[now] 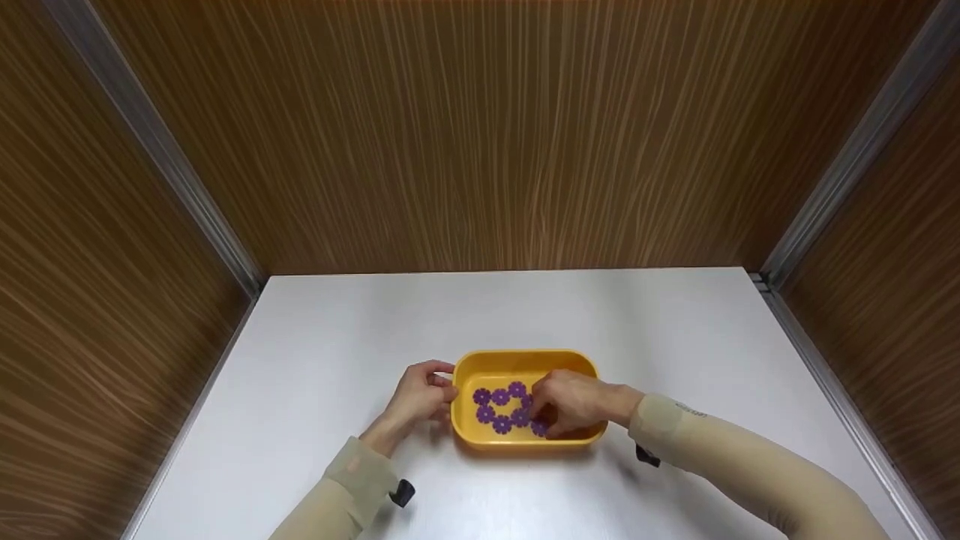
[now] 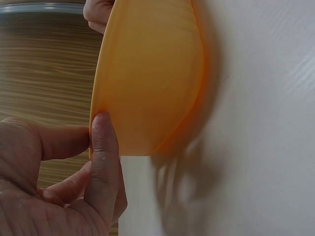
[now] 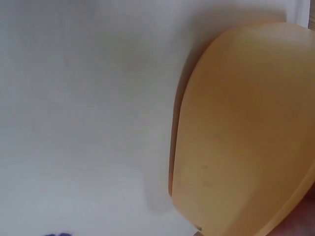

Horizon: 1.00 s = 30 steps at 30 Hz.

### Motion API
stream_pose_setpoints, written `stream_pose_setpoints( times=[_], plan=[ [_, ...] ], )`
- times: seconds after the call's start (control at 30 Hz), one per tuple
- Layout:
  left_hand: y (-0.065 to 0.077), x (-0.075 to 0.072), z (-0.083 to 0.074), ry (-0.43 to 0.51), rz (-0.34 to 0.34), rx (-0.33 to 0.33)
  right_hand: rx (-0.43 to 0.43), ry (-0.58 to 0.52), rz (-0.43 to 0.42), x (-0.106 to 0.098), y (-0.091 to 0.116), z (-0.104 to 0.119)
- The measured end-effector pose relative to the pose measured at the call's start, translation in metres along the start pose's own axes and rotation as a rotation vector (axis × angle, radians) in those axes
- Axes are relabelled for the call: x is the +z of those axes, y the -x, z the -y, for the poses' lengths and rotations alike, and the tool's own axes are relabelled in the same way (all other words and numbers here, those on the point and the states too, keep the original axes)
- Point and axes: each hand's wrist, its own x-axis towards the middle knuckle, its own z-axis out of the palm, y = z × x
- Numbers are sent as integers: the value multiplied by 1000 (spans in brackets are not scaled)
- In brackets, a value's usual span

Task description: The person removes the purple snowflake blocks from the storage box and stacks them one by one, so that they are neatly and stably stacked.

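Observation:
A yellow plastic tub (image 1: 525, 444) stands on the white table, with several purple flower-shaped pieces (image 1: 502, 425) spread over its floor. At the tub's left end, my left hand (image 1: 420, 394) pinches the rim. The left wrist view shows its fingers (image 2: 102, 147) against the outside of the wall. My right hand (image 1: 574, 401) reaches down into the tub's right half, fingers bent, beside a purple flower piece (image 1: 538, 428). Its fingertips are partly hidden, so whether they hold a piece is unclear. In the right wrist view, the tub's outer wall (image 3: 241, 123) blocks most of that hand.
The white tabletop (image 1: 337, 322) surrounds the tub. Wood-grain panels (image 1: 510, 135) rise at the back and both sides, with metal rails (image 1: 825, 135) at the corners. A small purple mark (image 3: 58, 234) shows at the bottom edge of the right wrist view.

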Motion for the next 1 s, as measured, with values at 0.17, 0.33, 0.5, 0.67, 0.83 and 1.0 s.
stream_pose_setpoints(
  times=[0.17,0.33,0.5,0.67,0.83,1.0],
  plan=[
    [0,1,0,-5,1,8,23,-4,-20,2,-2,0],
    [-1,0,1,3,7,0,44,-38,-54,1,0,-3],
    [-1,0,2,0,1,-12,66,-68,-100,-2,5,-5],
    [0,0,2,-1,1,-1,51,-90,-137,-6,10,-7],
    [1,0,1,-5,1,0,30,-107,-164,-11,15,-10],
    [1,0,1,-6,0,-3,-12,-112,-215,-18,20,-12]
  ],
)
